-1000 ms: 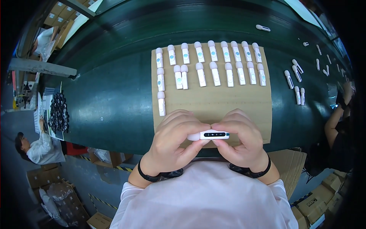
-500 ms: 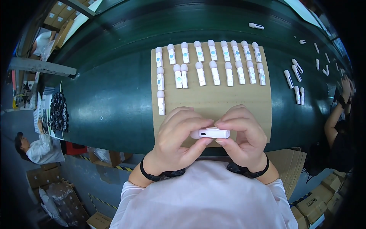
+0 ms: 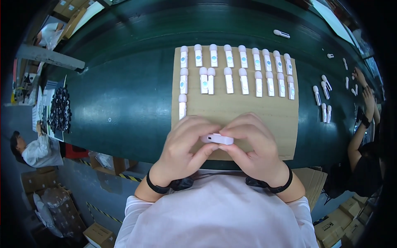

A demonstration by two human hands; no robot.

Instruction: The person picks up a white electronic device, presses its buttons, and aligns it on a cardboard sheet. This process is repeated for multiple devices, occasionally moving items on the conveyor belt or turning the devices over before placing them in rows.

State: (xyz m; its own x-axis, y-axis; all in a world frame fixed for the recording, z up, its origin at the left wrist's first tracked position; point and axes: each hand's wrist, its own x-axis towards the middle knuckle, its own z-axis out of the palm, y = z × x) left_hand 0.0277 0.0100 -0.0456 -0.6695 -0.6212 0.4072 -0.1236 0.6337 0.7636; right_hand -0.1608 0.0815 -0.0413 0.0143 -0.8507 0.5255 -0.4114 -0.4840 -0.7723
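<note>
My left hand (image 3: 184, 142) and my right hand (image 3: 252, 146) meet above the near edge of a brown cardboard sheet (image 3: 240, 111). Between their thumbs and fingertips they pinch a small white clip-on microphone (image 3: 223, 139), held sideways. Its pale pink rounded head is partly behind my left fingers, and a dark port shows on its side. On the sheet lie rows of like microphones (image 3: 228, 56), heads pointing away from me, several with a blue round spot. One (image 3: 182, 106) lies alone just beyond my left hand.
More white microphones (image 3: 316, 95) are scattered on the green table (image 3: 124, 111) to the right, near a co-worker's hands (image 3: 368, 101). A pile of small black parts (image 3: 60, 110) sits at the far left beside another person (image 3: 39, 151). Cardboard boxes (image 3: 99, 235) stand on the floor.
Both hands have shifted slightly left with the microphone, which is turned a little in my fingers. The sheet appears farther right in view. The co-worker's hands at right now reach over the table.
</note>
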